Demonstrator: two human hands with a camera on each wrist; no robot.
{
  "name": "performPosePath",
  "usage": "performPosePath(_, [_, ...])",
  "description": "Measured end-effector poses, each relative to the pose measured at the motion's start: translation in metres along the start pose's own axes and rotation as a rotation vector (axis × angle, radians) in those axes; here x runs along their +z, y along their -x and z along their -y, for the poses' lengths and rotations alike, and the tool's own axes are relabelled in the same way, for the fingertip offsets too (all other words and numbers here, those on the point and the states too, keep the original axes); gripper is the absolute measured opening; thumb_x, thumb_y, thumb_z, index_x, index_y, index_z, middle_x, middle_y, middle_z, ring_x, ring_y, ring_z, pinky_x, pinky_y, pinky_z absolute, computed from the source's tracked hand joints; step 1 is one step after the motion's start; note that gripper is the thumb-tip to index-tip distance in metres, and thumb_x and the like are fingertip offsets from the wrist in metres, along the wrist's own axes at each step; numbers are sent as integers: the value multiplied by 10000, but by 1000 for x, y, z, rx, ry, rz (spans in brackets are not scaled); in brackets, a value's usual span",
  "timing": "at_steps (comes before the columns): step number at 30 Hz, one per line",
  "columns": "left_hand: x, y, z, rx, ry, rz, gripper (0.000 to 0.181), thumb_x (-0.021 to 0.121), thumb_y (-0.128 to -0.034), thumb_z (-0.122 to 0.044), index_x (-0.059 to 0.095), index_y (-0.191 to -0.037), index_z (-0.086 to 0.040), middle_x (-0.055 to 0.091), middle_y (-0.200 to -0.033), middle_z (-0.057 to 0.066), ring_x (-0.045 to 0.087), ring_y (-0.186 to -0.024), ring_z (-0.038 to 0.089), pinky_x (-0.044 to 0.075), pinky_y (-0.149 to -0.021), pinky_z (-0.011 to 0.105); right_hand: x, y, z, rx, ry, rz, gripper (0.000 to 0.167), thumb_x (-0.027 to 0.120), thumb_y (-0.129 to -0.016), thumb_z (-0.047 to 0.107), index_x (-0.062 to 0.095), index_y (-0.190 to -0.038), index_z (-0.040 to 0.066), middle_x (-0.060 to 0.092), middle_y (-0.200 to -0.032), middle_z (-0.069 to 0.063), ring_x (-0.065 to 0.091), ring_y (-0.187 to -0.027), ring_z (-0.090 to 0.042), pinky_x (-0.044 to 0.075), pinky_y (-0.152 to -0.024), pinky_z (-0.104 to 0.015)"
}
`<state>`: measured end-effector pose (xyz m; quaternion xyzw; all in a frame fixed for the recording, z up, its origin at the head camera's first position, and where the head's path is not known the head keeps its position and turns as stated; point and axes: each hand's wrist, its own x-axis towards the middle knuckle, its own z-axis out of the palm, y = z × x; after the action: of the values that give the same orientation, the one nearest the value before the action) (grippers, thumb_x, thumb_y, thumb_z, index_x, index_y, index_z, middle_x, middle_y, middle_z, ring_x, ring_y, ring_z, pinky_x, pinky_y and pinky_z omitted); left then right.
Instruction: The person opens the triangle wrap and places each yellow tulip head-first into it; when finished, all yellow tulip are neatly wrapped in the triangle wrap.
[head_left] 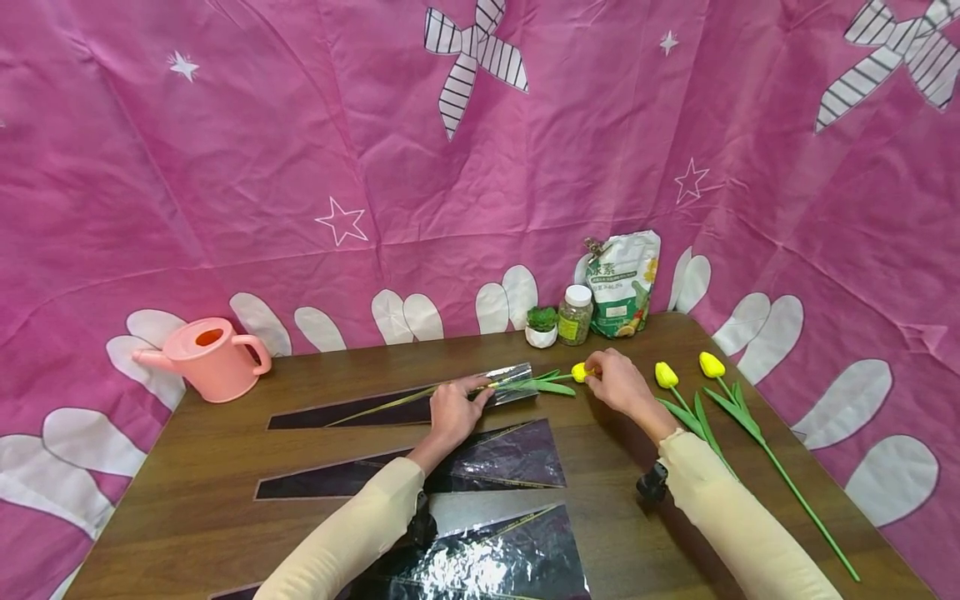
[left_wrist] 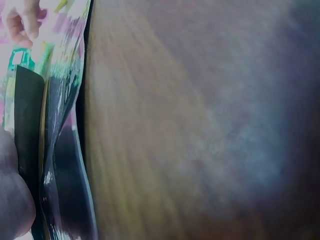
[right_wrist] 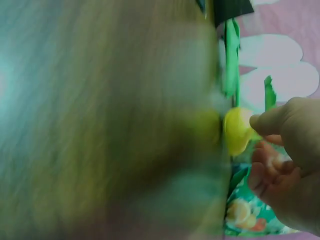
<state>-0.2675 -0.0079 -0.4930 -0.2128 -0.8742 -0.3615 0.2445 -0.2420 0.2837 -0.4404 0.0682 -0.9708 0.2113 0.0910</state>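
Note:
My right hand [head_left: 618, 383] pinches the bloom of a yellow tulip [head_left: 579, 372] by its tip; the right wrist view shows thumb and finger at the yellow bloom [right_wrist: 237, 131]. The tulip's green leaves [head_left: 553, 387] stick out of the right end of a black flower sleeve [head_left: 401, 411] with a clear, shiny mouth. Over that sleeve lies my left hand [head_left: 455, 412], thumb and forefinger gripping it near the mouth. In the left wrist view the sleeve [left_wrist: 67, 150] runs up the left side, its film creased. My left fingertips are partly hidden.
Two more yellow tulips [head_left: 666, 375] [head_left: 711, 365] lie on the right. Nearer me are another black sleeve [head_left: 510, 454] and shiny black sleeves [head_left: 487, 558]. A pink watering can [head_left: 217, 367], small potted plant [head_left: 542, 327], jar [head_left: 575, 317] and white-green bag [head_left: 624, 283] stand along the back.

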Motion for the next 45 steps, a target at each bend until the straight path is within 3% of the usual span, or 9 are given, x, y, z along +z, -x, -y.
performPosePath(3, [0, 1, 1, 1, -8, -3, 174, 837, -817, -195, 818, -985, -152, 761, -978, 37, 728, -813, 298, 541, -629, 479, 3, 2, -13, -64, -29, -16, 268, 710, -874, 21, 634, -1119, -54, 559, -1033, -223, 543, -928, -395, 464, -823, -530])
performPosePath(7, [0, 2, 2, 12, -10, -13, 169, 836, -817, -197, 819, -979, -152, 762, -973, 33, 731, -816, 286, 544, -625, 469, 7, 0, -25, -128, -74, 24, 358, 674, -880, -31, 597, -1226, -87, 554, -1152, -289, 531, -1025, -461, 442, -894, -577])
performPosePath(11, [-1, 2, 2, 13, 0, -13, 178, 840, -814, -197, 819, -983, -147, 762, -974, 31, 733, -834, 275, 547, -637, 467, 10, -3, -33, -160, -120, 42, 309, 658, -884, -70, 628, -1191, -97, 622, -1119, -260, 604, -975, -400, 489, -875, -557])
performPosePath(19, [-2, 2, 0, 5, -7, -10, 179, 838, -817, -196, 819, -990, -154, 760, -1000, 22, 733, -877, 259, 548, -662, 470, 13, -8, -30, -181, -227, -31, 266, 694, -881, -66, 670, -1146, -75, 671, -1073, -217, 665, -942, -381, 527, -848, -532])
performPosePath(27, [-2, 2, -2, 21, -5, -13, 181, 835, -817, -186, 817, -992, -145, 758, -1018, 39, 733, -873, 277, 539, -643, 480, 17, -10, -5, -109, -373, 18, 266, 704, -890, -37, 679, -1154, -60, 688, -1054, -196, 663, -784, -268, 545, -620, -318])
performPosePath(31, [-2, 1, -4, 36, -2, -21, 169, 835, -815, -177, 817, -980, -145, 759, -1011, 37, 733, -880, 265, 543, -648, 476, 22, -12, 5, -73, -455, 58, 259, 701, -893, -36, 679, -1150, -58, 697, -1003, -178, 656, -678, -218, 533, -572, -297])
performPosePath(38, [-2, 3, -4, 36, 1, -27, 162, 838, -812, -179, 817, -969, -149, 761, -998, 33, 734, -860, 259, 544, -626, 466, 34, -15, 15, -54, -562, 78, 244, 714, -879, -49, 683, -1120, -72, 704, -978, -172, 672, -719, -215, 579, -639, -331])
performPosePath(45, [-3, 1, -3, 53, 7, -48, 172, 847, -804, -163, 818, -972, -140, 761, -992, 38, 736, -867, 244, 554, -649, 460, 36, -15, 15, -3, -555, 63, 255, 717, -880, -40, 688, -1133, -54, 708, -960, -150, 666, -741, -225, 563, -659, -297])
